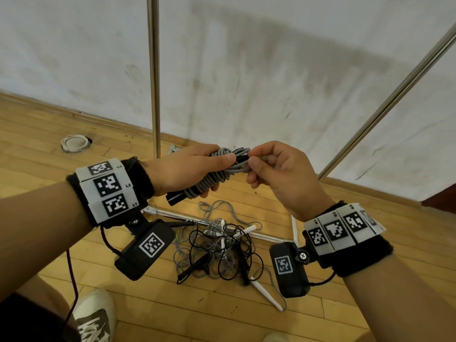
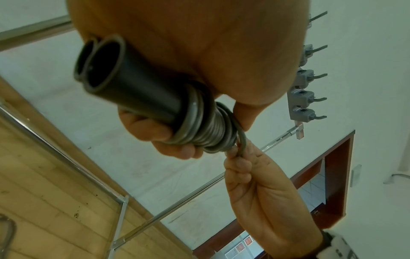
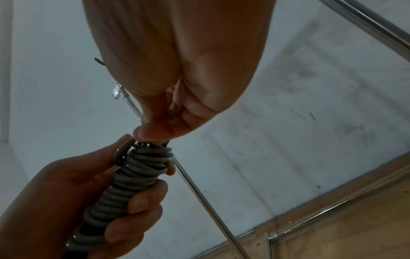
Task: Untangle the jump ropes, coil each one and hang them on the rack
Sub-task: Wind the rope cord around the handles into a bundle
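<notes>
Grey jump rope (image 1: 222, 169): at centre frame in the head view, wound in tight turns round its two black handles (image 1: 176, 197), held above the floor.

Left hand (image 1: 187, 169): fingers curled round the wound bundle, thumb pressed on the coils.

Right hand (image 1: 276, 169): fingers pinched the last loop of rope at the bundle's end.

Risk, as judged: if the pinched end was let go before being tucked, the springy turns would likely loosen and slide off the handles; a hard tug could drag the coils toward the handle tips.

Tangled pile (image 1: 217, 250): black and grey ropes with white handles, on the wooden floor (image 1: 37, 144) at lower centre, still knotted.

Views: only the head view showed the pile; only the left wrist view showed the rack's row of grey hooks (image 2: 308, 98) at the right edge and the hollow handle ends.
</notes>
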`<state>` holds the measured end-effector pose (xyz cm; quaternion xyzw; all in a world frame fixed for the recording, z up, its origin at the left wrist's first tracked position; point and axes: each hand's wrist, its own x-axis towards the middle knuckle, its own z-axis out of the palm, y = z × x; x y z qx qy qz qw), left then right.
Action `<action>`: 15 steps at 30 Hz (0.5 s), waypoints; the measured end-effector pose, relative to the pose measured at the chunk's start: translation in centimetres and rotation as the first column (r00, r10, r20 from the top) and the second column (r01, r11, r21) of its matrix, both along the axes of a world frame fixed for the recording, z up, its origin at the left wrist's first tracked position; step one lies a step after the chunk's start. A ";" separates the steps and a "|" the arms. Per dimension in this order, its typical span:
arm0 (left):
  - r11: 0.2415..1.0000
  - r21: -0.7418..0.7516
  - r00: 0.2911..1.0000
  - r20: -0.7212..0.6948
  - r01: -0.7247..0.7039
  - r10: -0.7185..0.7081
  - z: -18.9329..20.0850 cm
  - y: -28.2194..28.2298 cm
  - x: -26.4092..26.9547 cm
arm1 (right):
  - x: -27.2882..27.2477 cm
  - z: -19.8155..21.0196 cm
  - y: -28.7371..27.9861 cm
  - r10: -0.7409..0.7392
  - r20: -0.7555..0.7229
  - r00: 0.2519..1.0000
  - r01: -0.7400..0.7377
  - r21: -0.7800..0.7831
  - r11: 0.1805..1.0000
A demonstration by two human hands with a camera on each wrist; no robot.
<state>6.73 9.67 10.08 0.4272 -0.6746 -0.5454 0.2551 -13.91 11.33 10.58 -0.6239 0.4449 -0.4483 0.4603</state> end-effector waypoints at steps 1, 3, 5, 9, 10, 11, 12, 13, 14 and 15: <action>1.000 -0.014 1.000 0.019 0.011 -0.011 -0.1 0.0 0.0 | 0.0 -0.1 -0.1 -0.034 0.023 0.999 0.034 0.012 0.999; 0.997 -0.062 0.997 0.074 0.036 -0.031 -0.2 0.1 -0.1 | -0.1 -0.2 -0.2 -0.114 0.028 0.993 0.114 0.010 0.993; 0.990 -0.128 0.990 0.133 0.057 -0.040 -0.2 0.2 -0.1 | -0.3 -0.3 -0.3 -0.167 0.004 0.986 0.167 0.003 0.986; 0.977 -0.203 0.982 0.188 0.065 -0.026 -0.2 0.1 0.0 | -0.1 -0.6 -0.1 -0.140 0.010 0.990 0.140 -0.008 0.990; 0.982 -0.179 0.982 0.185 0.065 -0.031 -0.1 0.1 0.0 | 0.0 -0.6 0.0 -0.140 0.009 0.990 0.140 -0.013 0.990; 0.987 -0.149 0.985 0.171 0.065 -0.039 0.0 0.1 0.1 | 0.0 -0.6 0.0 -0.142 -0.002 0.990 0.142 -0.014 0.990; 0.991 -0.122 0.988 0.151 0.061 -0.043 0.1 0.0 0.1 | 0.1 -0.6 0.0 -0.142 -0.014 0.990 0.142 -0.011 0.990; 0.993 -0.101 0.990 0.132 0.057 -0.044 0.1 0.0 0.1 | 0.1 -0.6 0.0 -0.140 -0.016 0.990 0.140 -0.002 0.990; 0.994 -0.093 0.992 0.117 0.057 -0.046 0.0 0.0 0.1 | 0.2 -0.5 0.0 -0.139 -0.007 0.990 0.139 0.006 0.990; 0.993 -0.097 0.993 0.109 0.060 -0.050 0.0 0.0 0.0 | 0.3 -0.5 0.0 -0.140 0.009 0.990 0.140 0.012 0.990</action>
